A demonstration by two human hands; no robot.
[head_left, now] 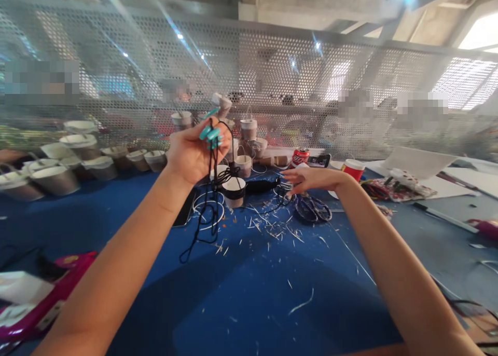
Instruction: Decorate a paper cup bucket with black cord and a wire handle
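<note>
My left hand [190, 151], with turquoise nails, is raised and pinches a looped black cord [213, 200] that dangles toward the table. Just beyond the cord stands a small bucket [234, 196] with black cord around its upper part. A slim black bundle [260, 186] lies to the right of it. Stretched out over loose black cord at the bundle's right end is my right hand [317, 177], its fingers apart and nothing visibly held; whether the fingertips touch the cord I cannot tell. Below that hand rests a coil of dark blue cord [312, 209].
White rings [209, 208] lie left of the bucket on the blue table [249, 293], with scattered white scraps. Several small buckets [56, 179] stand at left. A red can [300, 156], phone [319, 161] and red cup [353, 169] are at the back right. A magenta tool [58, 299] lies front left.
</note>
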